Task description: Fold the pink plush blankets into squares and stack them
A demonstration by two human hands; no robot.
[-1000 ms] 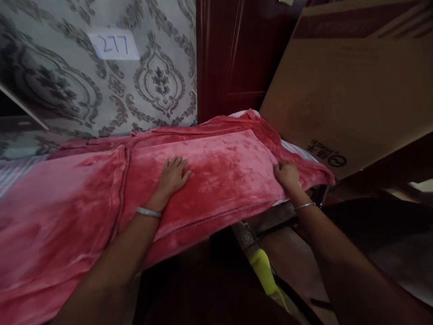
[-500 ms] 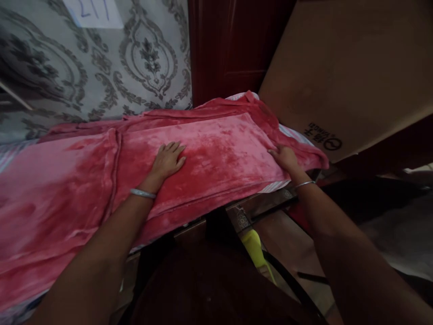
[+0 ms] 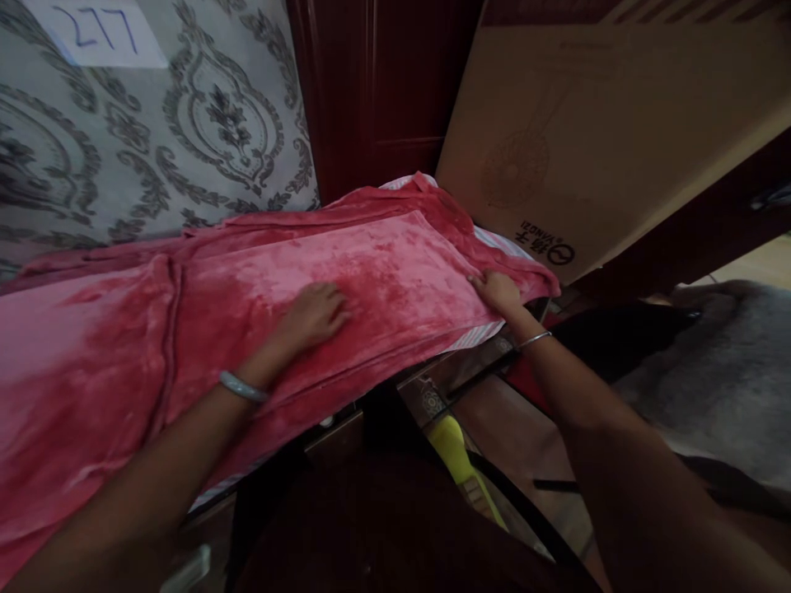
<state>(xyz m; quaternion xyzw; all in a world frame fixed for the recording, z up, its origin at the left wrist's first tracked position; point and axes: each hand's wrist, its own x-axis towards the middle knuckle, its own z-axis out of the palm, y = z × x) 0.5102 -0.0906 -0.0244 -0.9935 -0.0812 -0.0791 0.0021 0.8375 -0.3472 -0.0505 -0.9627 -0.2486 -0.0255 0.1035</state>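
A red and pink plush blanket (image 3: pixel 383 280), folded into a long panel, lies over a striped cloth (image 3: pixel 475 335). My left hand (image 3: pixel 318 313) is over the middle of the panel, its fingers loosely bent and slightly blurred, with nothing seen in it. Whether its fingertips touch the plush, I cannot tell. At the right end of the fold, my right hand (image 3: pixel 499 293) grips the blanket's edge, thumb on top and the other fingers mostly hidden. More of the blanket spreads to the left, past a thick raised fold, and along the wall side.
Patterned wallpaper (image 3: pixel 228 115) with a paper sheet (image 3: pixel 102 33) reading 277 is behind the blanket. A large cardboard box (image 3: pixel 593 140) leans by a dark red door (image 3: pixel 383 74). Below are a yellow-green object (image 3: pixel 451 449) and, at the right, grey fluffy material (image 3: pixel 723 379).
My left hand, spread flat on the blanket before, now has its fingers drawn in. My right hand stays at the panel's right end. The view has shifted right.
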